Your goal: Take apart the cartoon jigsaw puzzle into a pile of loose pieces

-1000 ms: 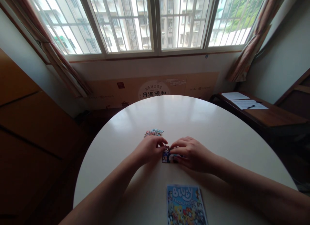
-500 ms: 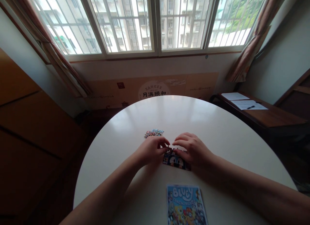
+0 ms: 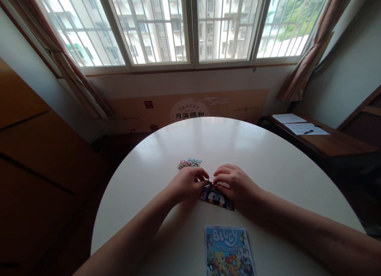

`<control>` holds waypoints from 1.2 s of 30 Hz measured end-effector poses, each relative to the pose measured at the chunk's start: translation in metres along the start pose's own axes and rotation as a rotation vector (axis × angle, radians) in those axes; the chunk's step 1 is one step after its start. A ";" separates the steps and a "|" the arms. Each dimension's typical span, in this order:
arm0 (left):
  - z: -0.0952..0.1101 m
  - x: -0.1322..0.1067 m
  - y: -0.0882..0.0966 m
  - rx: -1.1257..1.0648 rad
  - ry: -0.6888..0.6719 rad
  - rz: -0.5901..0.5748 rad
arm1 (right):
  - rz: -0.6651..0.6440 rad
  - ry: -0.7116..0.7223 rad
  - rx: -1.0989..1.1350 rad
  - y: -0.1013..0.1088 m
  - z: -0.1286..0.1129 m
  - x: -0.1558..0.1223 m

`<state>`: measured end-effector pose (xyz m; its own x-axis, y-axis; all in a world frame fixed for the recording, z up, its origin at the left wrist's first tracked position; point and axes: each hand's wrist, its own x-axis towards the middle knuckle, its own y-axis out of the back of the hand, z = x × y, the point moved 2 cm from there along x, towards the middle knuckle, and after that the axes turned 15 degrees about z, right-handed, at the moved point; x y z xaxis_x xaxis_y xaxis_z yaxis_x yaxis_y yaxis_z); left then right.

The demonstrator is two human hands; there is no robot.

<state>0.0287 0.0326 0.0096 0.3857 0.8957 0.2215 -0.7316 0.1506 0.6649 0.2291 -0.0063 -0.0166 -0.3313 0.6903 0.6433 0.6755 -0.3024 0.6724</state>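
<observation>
A partly assembled jigsaw puzzle (image 3: 216,198) with a blue cartoon face lies on the white round table (image 3: 143,228). At its upper left edge, my left hand (image 3: 190,183) is closed, thumb and fingers pinching a small puzzle piece (image 3: 209,183). My right hand (image 3: 235,183) curves over the puzzle's upper right, its fingertips close together at the top edge; what lies between them, if anything, is hidden. Just beyond my left hand sits a heap of loose puzzle pieces (image 3: 189,163). Nearer to me rests a picture card (image 3: 229,252) lettered "BLUEY".
On the right, a brown wooden side table (image 3: 336,145) holds white papers (image 3: 306,128) and a dark pen (image 3: 308,132). A printed cardboard panel (image 3: 127,109) stands below the barred window (image 3: 154,30). Wooden cabinets (image 3: 35,149) line the left side.
The fingers of my right hand have curled in slightly toward the puzzle's top edge. My left hand stays almost where it was. The heap and the card look unmoved.
</observation>
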 end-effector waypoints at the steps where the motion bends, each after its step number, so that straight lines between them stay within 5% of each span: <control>1: 0.000 0.000 0.000 0.002 0.008 -0.001 | -0.001 0.003 -0.001 0.000 0.000 0.000; 36: -0.005 0.005 0.010 0.044 0.037 0.086 | -0.004 0.094 0.003 0.001 -0.002 0.002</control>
<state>0.0204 0.0404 0.0139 0.3008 0.9194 0.2535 -0.7353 0.0542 0.6756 0.2275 -0.0070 -0.0144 -0.3939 0.6267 0.6724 0.6760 -0.2981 0.6739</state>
